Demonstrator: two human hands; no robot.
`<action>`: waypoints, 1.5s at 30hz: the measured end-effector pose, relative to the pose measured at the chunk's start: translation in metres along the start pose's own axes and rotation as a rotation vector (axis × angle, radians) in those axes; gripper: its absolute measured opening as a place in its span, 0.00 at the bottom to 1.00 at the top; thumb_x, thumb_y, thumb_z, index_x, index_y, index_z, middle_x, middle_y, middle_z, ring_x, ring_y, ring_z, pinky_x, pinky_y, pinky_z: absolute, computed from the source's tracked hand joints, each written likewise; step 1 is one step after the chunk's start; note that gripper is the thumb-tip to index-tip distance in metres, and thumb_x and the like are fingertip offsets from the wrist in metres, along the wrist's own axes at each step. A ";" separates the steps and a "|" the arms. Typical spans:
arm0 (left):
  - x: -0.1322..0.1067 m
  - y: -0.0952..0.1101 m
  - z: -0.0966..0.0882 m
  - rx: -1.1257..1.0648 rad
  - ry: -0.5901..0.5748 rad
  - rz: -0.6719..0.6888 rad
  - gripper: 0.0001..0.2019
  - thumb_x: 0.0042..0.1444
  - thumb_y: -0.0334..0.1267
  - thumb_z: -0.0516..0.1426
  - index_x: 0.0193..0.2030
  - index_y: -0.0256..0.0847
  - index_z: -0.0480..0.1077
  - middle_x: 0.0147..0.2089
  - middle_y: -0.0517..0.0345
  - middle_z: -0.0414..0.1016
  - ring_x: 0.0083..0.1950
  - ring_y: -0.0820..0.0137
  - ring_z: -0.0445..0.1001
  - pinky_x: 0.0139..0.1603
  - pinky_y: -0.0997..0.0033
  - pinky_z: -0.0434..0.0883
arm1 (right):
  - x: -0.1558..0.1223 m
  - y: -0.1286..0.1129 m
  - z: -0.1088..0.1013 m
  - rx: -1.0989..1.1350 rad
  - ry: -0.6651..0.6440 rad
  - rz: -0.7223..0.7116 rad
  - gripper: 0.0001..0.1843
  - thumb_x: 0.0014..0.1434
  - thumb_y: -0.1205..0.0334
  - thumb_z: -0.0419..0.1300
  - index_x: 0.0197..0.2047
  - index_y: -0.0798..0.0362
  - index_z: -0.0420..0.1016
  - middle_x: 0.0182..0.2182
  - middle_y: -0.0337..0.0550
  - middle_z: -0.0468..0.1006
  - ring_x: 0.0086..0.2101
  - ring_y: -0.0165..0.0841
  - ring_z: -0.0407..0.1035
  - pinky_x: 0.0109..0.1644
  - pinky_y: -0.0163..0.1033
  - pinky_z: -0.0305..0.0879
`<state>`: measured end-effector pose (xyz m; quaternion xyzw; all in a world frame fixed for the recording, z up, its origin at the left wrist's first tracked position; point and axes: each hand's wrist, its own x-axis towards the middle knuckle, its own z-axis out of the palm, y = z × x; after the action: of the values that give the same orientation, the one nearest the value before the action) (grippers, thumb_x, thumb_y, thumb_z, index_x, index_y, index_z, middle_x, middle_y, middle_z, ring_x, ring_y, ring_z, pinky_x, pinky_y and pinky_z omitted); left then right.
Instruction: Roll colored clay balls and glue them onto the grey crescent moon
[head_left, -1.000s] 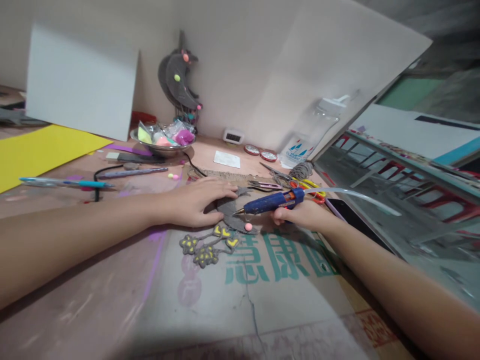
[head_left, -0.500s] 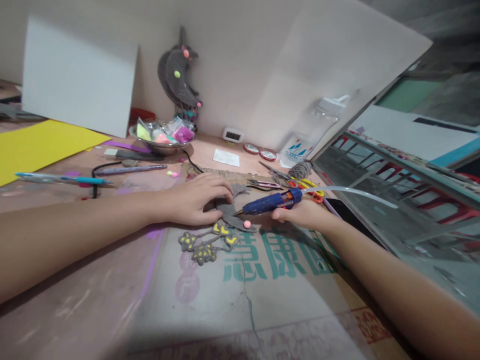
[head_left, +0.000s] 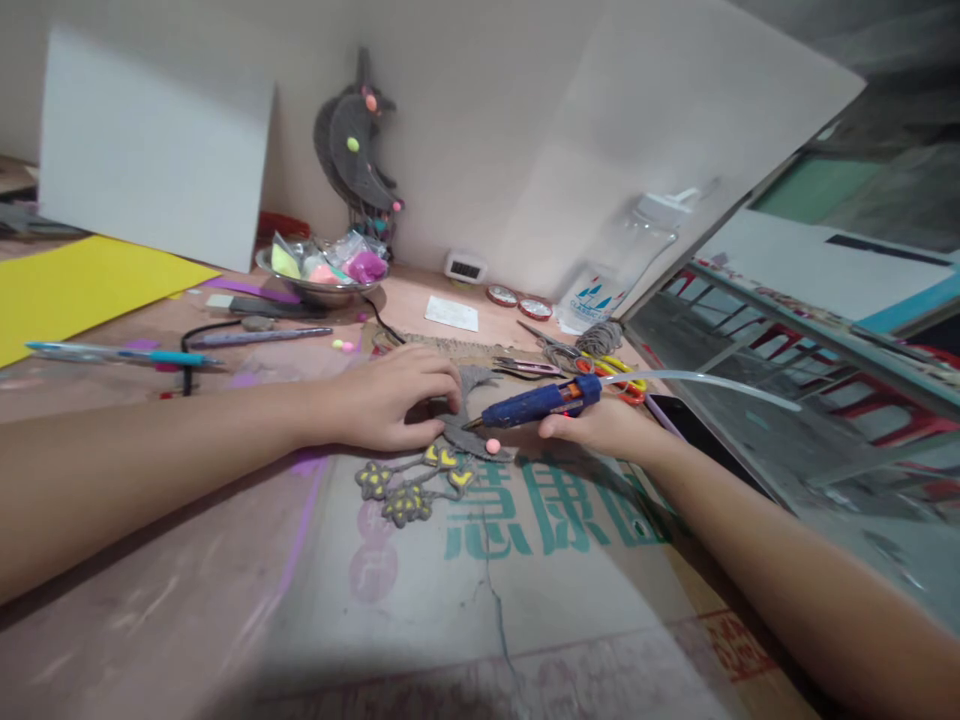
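Observation:
My left hand [head_left: 386,402] lies on a grey felt moon shape [head_left: 469,430] on the cardboard sheet [head_left: 525,560], fingers curled down and pressing it. My right hand [head_left: 600,425] is wrapped round a blue glue gun [head_left: 536,402] with a clear glue stick trailing to the right; its nozzle points left at the felt, close to my left fingertips. A small pink pompom [head_left: 493,446] sits on the felt. Grey felt stars with yellow centres [head_left: 409,485] hang on strings below the moon.
A metal bowl of coloured pompoms [head_left: 326,272] and a finished felt moon [head_left: 356,150] stand at the back. Scissors [head_left: 600,368], a twine ball [head_left: 604,338], pens [head_left: 120,353], yellow paper [head_left: 67,290] and a plastic bottle [head_left: 622,270] lie around. White boards lean behind.
The view has shifted slightly. The glue gun's nozzle has crept a little left toward my left fingers; my left hand stays on the felt.

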<state>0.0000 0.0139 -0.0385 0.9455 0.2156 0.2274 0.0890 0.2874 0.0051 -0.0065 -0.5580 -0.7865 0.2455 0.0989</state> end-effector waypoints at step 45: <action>0.000 0.000 0.001 -0.006 0.000 -0.004 0.11 0.51 0.32 0.55 0.42 0.40 0.70 0.47 0.53 0.72 0.51 0.62 0.69 0.54 0.61 0.64 | 0.006 0.013 0.003 0.084 -0.032 -0.046 0.22 0.49 0.48 0.66 0.46 0.50 0.79 0.43 0.41 0.81 0.47 0.45 0.72 0.55 0.47 0.67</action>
<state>-0.0001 0.0141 -0.0395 0.9448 0.2166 0.2279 0.0924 0.2945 0.0135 -0.0167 -0.5311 -0.7897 0.2847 0.1154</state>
